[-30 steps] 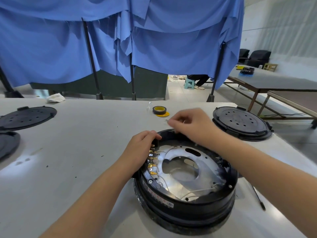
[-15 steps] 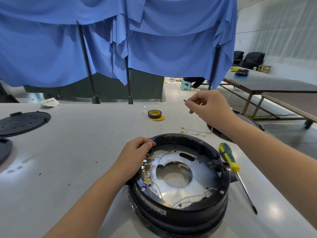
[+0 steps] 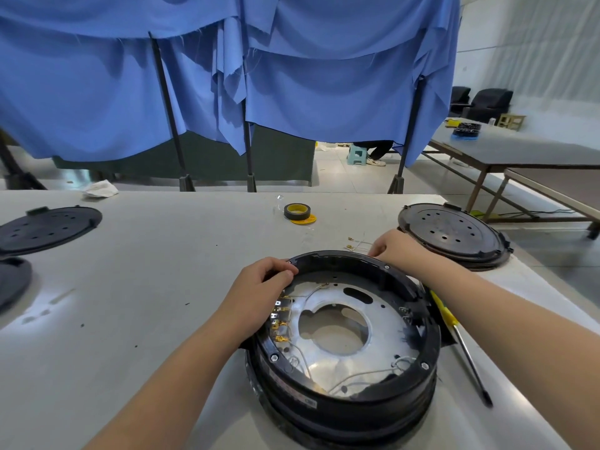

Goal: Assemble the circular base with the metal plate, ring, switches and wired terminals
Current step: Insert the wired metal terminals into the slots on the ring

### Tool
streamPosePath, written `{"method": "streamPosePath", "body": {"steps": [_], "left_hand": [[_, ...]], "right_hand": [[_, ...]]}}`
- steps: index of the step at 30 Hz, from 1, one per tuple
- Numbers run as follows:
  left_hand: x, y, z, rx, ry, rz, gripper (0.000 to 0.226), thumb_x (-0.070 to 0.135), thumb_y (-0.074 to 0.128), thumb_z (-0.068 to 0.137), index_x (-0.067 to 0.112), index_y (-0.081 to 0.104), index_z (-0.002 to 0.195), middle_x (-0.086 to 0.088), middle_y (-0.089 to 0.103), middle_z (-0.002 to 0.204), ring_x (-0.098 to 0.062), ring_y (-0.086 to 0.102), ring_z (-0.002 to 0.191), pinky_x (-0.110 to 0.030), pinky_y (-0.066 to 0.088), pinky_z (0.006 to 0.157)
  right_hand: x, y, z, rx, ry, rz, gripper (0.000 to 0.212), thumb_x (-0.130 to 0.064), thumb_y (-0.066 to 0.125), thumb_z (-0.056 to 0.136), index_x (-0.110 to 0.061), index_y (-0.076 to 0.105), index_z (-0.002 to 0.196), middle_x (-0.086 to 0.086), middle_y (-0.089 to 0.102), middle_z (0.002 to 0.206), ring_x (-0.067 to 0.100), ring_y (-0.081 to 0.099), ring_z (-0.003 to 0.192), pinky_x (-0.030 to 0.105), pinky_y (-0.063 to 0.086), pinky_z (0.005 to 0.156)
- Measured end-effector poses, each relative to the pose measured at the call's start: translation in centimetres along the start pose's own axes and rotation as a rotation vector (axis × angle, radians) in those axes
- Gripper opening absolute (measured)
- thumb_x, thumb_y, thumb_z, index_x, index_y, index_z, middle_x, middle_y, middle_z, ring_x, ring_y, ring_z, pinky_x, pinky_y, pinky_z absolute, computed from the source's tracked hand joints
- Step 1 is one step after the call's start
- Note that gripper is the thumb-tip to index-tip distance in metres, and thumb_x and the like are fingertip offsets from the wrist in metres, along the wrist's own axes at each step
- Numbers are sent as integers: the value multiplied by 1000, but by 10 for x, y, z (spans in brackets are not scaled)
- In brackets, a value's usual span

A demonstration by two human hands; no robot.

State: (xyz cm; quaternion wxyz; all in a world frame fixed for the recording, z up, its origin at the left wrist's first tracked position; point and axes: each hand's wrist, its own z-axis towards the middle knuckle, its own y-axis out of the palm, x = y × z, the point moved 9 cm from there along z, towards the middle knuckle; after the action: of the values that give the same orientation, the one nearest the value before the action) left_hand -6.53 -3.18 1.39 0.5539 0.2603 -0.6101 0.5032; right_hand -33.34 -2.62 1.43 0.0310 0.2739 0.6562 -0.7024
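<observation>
Grey table (image 3: 146,287): left hand (image 3: 259,287) grips circular base (image 3: 344,407) rim; right hand (image 3: 393,246) pinches far rim.

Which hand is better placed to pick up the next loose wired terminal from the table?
Right. The right hand rests at the far rim of the circular base, beside the loose wired terminals. The left hand grips the rim farther away, steadying it.
</observation>
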Motion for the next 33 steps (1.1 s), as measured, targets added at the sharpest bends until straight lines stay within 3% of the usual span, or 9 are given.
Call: {"method": "streamPosePath", "body": {"steps": [4,10,16,19,23,26,33], "left_hand": [[-1,-2,1,-6,-6,33,20,10,59,90,28,69,90,14,66,99,1,61,86,0,39,58],[0,-3,0,6,-4,54,22,9,60,89,29,69,89,15,66,97,-2,62,84,-2,42,59],[0,-3,0,7,4,65,21,10,59,89,29,69,90,17,65,99,0,61,85,-2,42,60],[1,-3,0,12,6,54,21,9,59,89,28,69,89,14,66,97,-3,62,81,-3,43,59],[1,-3,0,12,9,51,22,9,60,89,29,69,89,15,66,98,0,62,81,-1,41,58],[0,-3,0,9,9,48,22,10,60,89,30,69,88,17,65,99,2,61,83,-1,41,59],[0,-3,0,-1,13,52,22,11,60,89,31,69,89,18,64,101,3,60,88,2,39,59]], "right_hand": [[4,0,6,14,-12,-20,14,-7,64,83,-10,74,92,4,67,88,18,62,81,33,54,80],[-9,-9,6,107,-103,-26,20,-21,65,83,-16,70,102,-1,62,99,15,57,93,29,48,82],[-26,18,14,-138,-139,-224,33,-2,55,90,-15,65,120,9,60,123,24,56,110,27,43,89],[-27,23,12,-211,-99,-244,30,-5,54,92,-11,65,119,10,62,123,24,58,106,26,43,87],[-27,18,13,-182,-89,-256,29,1,52,90,-7,68,113,12,65,118,24,58,98,26,43,82],[-26,19,12,-178,-104,-245,29,-2,51,93,-8,65,118,10,63,122,26,58,110,27,43,88],[-15,16,12,-149,-115,-124,25,4,53,87,-8,69,102,11,67,109,26,60,101,35,49,92]]}}
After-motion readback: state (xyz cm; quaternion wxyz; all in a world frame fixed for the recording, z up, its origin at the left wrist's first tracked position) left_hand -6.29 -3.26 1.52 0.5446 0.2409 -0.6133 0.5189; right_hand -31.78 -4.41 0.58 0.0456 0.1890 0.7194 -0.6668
